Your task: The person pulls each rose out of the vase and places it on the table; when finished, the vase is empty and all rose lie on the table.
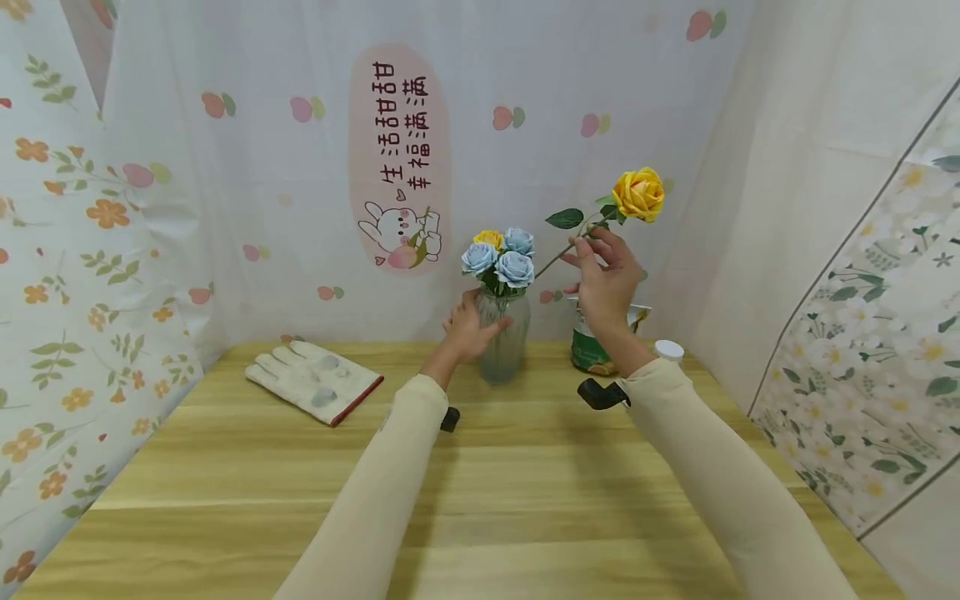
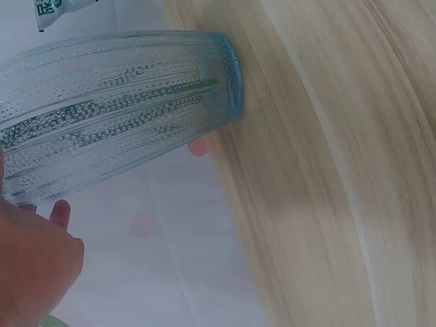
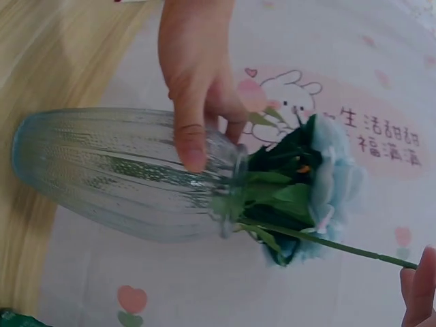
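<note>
A ribbed clear glass vase [image 1: 504, 360] stands upright on the wooden table. My left hand [image 1: 468, 327] grips its upper part from the left, thumb across the front in the right wrist view. Several light blue artificial roses [image 1: 516, 268] and a yellow rose [image 1: 488, 238] fill its mouth. My right hand [image 1: 606, 279] pinches the green stem [image 1: 557, 259] of another yellow rose [image 1: 639, 194], tilted with its bloom up to the right. In the right wrist view, the lower end of this stem [image 3: 347, 249] reaches the vase mouth among the leaves.
On the left lies a white work glove [image 1: 318, 379] with a red cuff. Behind my right forearm stand a green package [image 1: 587, 350] and a white-capped bottle [image 1: 669, 350]. A printed curtain [image 1: 285, 208] hangs behind the table.
</note>
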